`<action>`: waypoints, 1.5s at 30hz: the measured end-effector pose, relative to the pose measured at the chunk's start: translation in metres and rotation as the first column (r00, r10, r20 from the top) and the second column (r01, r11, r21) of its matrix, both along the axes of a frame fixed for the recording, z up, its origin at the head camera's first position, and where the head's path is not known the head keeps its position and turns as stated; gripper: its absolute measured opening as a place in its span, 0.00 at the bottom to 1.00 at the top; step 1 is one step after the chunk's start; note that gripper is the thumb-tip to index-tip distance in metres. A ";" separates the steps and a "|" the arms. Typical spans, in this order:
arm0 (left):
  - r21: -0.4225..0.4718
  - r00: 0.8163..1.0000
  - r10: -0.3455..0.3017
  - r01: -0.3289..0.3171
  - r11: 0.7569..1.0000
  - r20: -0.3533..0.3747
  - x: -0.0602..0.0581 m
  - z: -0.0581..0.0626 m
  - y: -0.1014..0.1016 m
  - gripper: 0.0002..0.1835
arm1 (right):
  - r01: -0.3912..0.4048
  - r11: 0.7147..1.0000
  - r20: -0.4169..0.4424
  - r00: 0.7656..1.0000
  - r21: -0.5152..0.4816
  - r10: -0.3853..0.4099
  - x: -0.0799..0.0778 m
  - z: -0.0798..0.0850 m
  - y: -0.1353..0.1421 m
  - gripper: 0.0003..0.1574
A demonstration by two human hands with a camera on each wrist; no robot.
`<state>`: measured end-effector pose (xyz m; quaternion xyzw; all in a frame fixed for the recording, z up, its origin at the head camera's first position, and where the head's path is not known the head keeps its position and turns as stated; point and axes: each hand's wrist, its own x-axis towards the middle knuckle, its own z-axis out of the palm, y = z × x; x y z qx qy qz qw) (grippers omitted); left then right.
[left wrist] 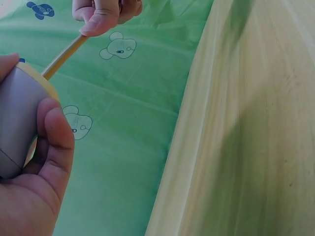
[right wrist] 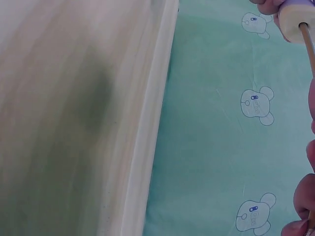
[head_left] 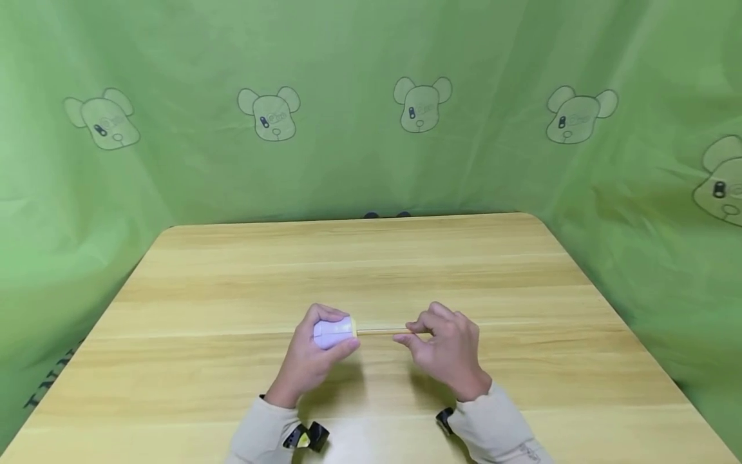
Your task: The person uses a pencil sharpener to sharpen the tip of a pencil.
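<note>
so l hand [head_left: 307, 357]'s curled round a lilac rounded gadget w/ yellow rim [head_left: 333, 333], r hand [head_left: 446, 345] pinches a thin yellow stick [head_left: 379, 332] stuck in its end, all above the pale wood-grain table [head_left: 406, 270]. back edge [head_left: 324, 222] + side edges well apart from hands. green bear-print fabric curtain [head_left: 348, 167] behind + both sides.

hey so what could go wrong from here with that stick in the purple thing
The thin stick could bend or snap if pushed crookedly, as it bridges the gap between both hands unsupported. The rounded purple device might slip and drop onto the table, since only the left hand grips it.
</note>
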<state>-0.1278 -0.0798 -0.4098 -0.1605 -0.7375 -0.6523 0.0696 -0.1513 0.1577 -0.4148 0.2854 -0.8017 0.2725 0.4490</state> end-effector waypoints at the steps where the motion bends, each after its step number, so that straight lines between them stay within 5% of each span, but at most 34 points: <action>1: -0.004 1.000 -0.008 0.008 1.000 -0.020 0.000 0.000 0.000 0.21 | -0.003 1.000 0.007 1.000 0.003 0.003 0.000 0.001 0.001 0.20; 5: -0.015 0.992 -0.046 0.045 0.999 -0.115 -0.002 0.000 0.000 0.21 | -0.012 1.000 0.089 0.996 0.019 0.011 0.003 0.006 0.004 0.21; 8: -0.028 0.981 -0.079 0.075 0.997 -0.177 -0.003 -0.001 0.000 0.20 | -0.012 0.999 0.268 0.963 0.032 0.003 0.007 0.013 0.005 0.22; 14: -0.112 0.962 -0.127 0.103 0.988 -0.240 -0.004 -0.005 -0.004 0.19 | -0.006 0.999 0.650 0.760 0.033 -0.017 0.013 0.024 0.005 0.21; 19: -0.143 0.958 -0.133 0.098 0.985 -0.255 -0.004 -0.008 -0.009 0.18 | -0.053 0.999 0.752 0.659 0.004 0.031 0.013 0.025 0.005 0.19; 24: -0.157 0.937 -0.169 0.126 0.980 -0.304 -0.005 -0.011 -0.009 0.18 | -0.151 0.986 0.846 0.516 -0.064 0.134 0.010 0.026 0.011 0.16; 26: -0.161 0.939 -0.172 0.128 0.979 -0.297 -0.006 -0.011 -0.007 0.17 | -0.162 0.985 0.855 0.500 -0.063 0.137 0.008 0.025 0.013 0.15; 29: -0.151 0.963 -0.128 0.094 0.984 -0.236 -0.006 -0.009 -0.006 0.16 | -0.147 0.989 0.809 0.576 -0.034 0.113 0.006 0.022 0.011 0.09; 35: -0.092 0.992 -0.011 -0.001 0.996 -0.123 -0.005 -0.004 -0.004 0.19 | -0.034 0.999 0.490 0.871 -0.005 0.032 0.004 0.012 -0.002 0.14; 37: -0.075 0.996 0.013 -0.020 0.997 -0.087 -0.005 -0.003 -0.002 0.19 | 0.019 1.000 0.357 0.934 -0.009 -0.015 0.003 0.009 -0.007 0.16; 40: -0.031 1.000 0.027 -0.027 0.999 -0.008 -0.005 -0.002 -0.001 0.18 | 0.048 0.998 0.235 0.971 -0.040 -0.038 0.003 0.004 -0.013 0.18; 45: 0.033 0.997 0.000 -0.003 0.999 0.083 -0.004 0.000 0.000 0.17 | -0.001 0.995 0.174 0.985 -0.103 0.019 0.001 -0.003 -0.015 0.21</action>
